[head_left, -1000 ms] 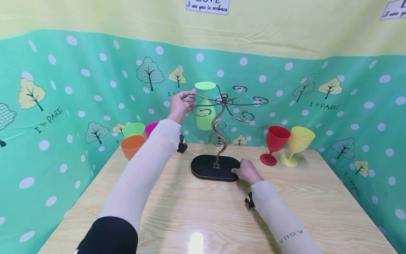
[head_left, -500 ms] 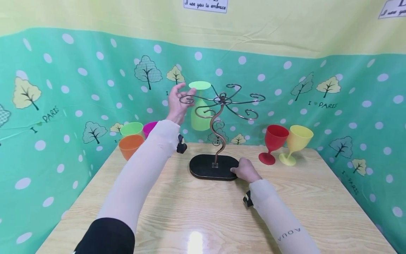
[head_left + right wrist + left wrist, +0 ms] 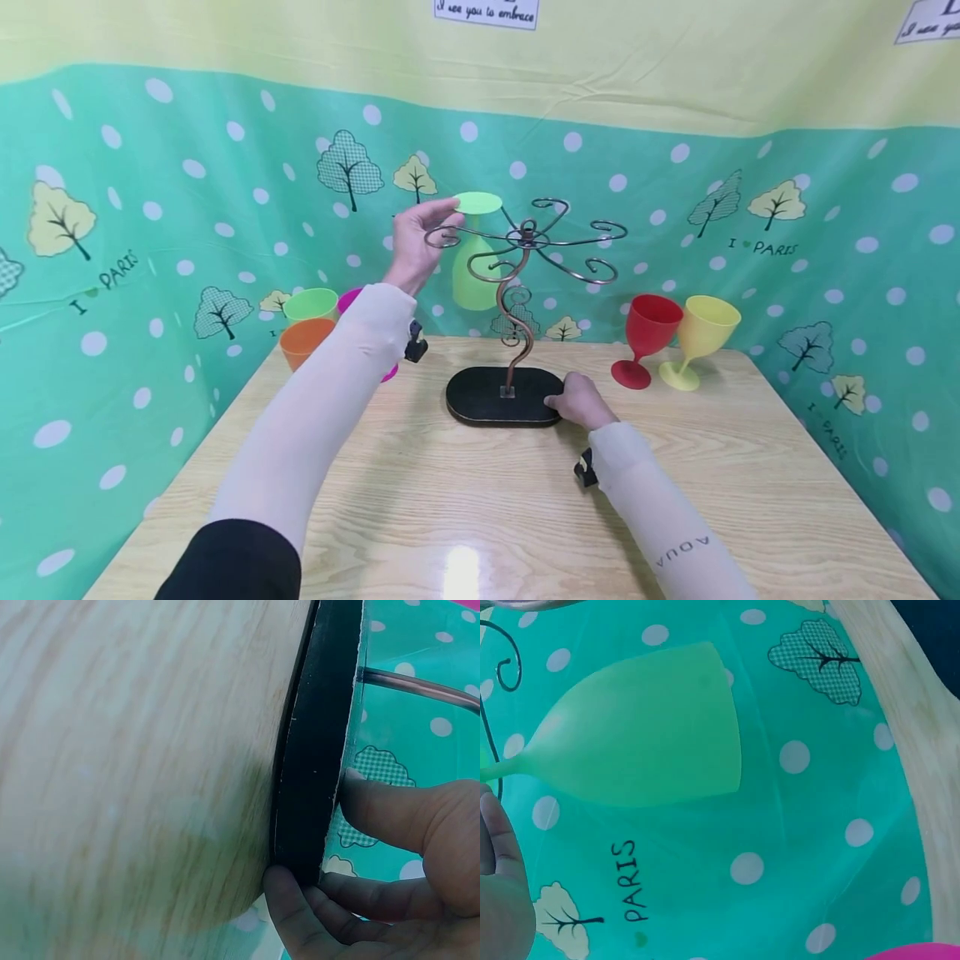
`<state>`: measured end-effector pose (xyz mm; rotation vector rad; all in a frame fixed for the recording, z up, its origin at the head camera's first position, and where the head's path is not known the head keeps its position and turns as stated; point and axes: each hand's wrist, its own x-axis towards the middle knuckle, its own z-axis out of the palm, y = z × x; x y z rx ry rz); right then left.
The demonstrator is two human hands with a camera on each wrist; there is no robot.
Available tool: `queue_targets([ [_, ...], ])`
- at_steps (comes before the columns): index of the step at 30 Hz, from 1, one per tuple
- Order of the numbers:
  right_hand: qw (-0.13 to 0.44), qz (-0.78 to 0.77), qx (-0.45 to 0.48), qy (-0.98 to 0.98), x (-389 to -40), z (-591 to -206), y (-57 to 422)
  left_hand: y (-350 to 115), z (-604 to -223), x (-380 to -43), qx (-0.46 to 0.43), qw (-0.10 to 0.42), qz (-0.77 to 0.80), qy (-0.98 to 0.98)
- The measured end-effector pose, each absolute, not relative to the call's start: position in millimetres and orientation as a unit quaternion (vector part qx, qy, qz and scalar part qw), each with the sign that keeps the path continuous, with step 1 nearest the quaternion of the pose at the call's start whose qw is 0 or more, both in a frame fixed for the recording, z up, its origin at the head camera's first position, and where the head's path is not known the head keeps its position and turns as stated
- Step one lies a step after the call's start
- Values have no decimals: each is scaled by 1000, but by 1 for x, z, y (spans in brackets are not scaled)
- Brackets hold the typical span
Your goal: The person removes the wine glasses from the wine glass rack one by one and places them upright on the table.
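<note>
A light green goblet [image 3: 475, 282] hangs upside down at the left side of a metal stemware rack [image 3: 529, 240] with curled arms. At its upturned foot my left hand [image 3: 417, 250] pinches the edge between fingers and thumb. The left wrist view shows the goblet's bowl [image 3: 637, 731] from the side, with part of the hand [image 3: 506, 900] near the stem. My right hand [image 3: 583, 402] grips the right end of the rack's black oval base [image 3: 480, 398]. In the right wrist view its thumb [image 3: 390, 810] lies on top and the fingers wrap the rounded end.
Orange [image 3: 303, 342], green [image 3: 309, 303] and magenta [image 3: 348, 298] goblets stand at the back left, partly behind my left sleeve. Red [image 3: 654, 323] and yellow [image 3: 708, 325] goblets stand at the back right. A patterned cloth [image 3: 225, 183] encloses the wooden table [image 3: 510, 508].
My left hand spread its fingers beside the rack arm, then came to the goblet's foot and pinched it. The goblet shifted slightly against the rack. My right hand stayed on the base.
</note>
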<state>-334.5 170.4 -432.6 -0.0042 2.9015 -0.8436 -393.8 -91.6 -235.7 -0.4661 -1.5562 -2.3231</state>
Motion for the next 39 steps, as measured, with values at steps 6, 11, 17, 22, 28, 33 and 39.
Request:
queue_targets([
  [6,60,-287,1,956,-333,-431,170,-99,-233,-391,-196,114,-783,-579],
  [11,55,-288,0,956,-333,-431,170,-108,-234,-390,-211,130,-702,-668],
  [17,57,-290,4,955,-333,-433,170,-112,-235,-390,-210,121,-707,-664],
  [22,56,-290,-1,955,-332,-432,171,-115,-234,-392,-198,108,-740,-634],
  [28,58,-290,0,955,-332,-431,171,-120,-227,-393,-171,85,-757,-625],
  [33,58,-287,1,956,-332,-431,172,-122,-219,-394,-163,74,-746,-642],
  [39,59,-291,2,955,-332,-433,171,-122,-210,-394,-148,61,-731,-664],
])
